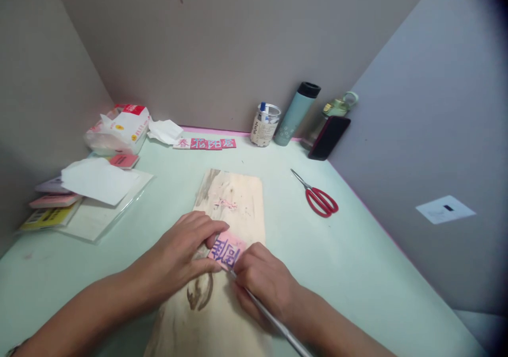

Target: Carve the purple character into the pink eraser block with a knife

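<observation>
A pink carving block [224, 249] with dark purple characters lies on a wooden board [246, 217]. My left hand [194, 243] grips the block's left side between thumb and fingers. In my right hand [264, 277] is a slim metal-handled carving knife [273, 320], held like a pen. Its tip is by the block's lower right corner; whether it touches cannot be made out. Pink shavings [227, 203] are scattered on the board beyond the block. A brown ring-shaped mark shows on the wood below my left hand.
Red-handled scissors [321, 201] lie at right. Along the back are small pink character tiles [210, 144], a tin of pens [262, 127], a teal tumbler [296, 116], a green-lidded bottle [337, 106] and a phone [329, 137]. Left are a tissue pack [123, 127], papers [99, 180] and colored packs.
</observation>
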`<state>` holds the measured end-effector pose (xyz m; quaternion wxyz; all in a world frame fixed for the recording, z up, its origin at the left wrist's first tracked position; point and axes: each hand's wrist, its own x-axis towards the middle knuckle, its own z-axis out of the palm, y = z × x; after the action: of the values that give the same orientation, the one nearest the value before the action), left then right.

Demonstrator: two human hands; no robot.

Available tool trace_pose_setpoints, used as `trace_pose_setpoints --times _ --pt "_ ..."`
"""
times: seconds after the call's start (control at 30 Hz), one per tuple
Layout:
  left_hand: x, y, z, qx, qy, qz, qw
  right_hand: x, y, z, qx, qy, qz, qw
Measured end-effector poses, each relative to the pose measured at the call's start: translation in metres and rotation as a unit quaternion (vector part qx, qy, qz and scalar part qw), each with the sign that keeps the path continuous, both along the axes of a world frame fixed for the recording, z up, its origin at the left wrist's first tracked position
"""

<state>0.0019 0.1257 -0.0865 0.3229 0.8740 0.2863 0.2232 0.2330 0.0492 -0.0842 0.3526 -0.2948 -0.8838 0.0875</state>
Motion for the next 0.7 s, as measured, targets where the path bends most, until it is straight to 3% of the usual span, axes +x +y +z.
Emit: trace_pose_setpoints --times 0.2,0.7 --pt "0.003 -0.009 0.018 0.044 0.023 -0.010 0.999 -0.002 0.000 0.005 -0.009 0.001 0.001 1.000" --pt "0.014 -0.020 0.016 0.121 0.044 -0.003 0.992 -0.005 0.000 0.000 0.001 0.016 -0.014 1.000"
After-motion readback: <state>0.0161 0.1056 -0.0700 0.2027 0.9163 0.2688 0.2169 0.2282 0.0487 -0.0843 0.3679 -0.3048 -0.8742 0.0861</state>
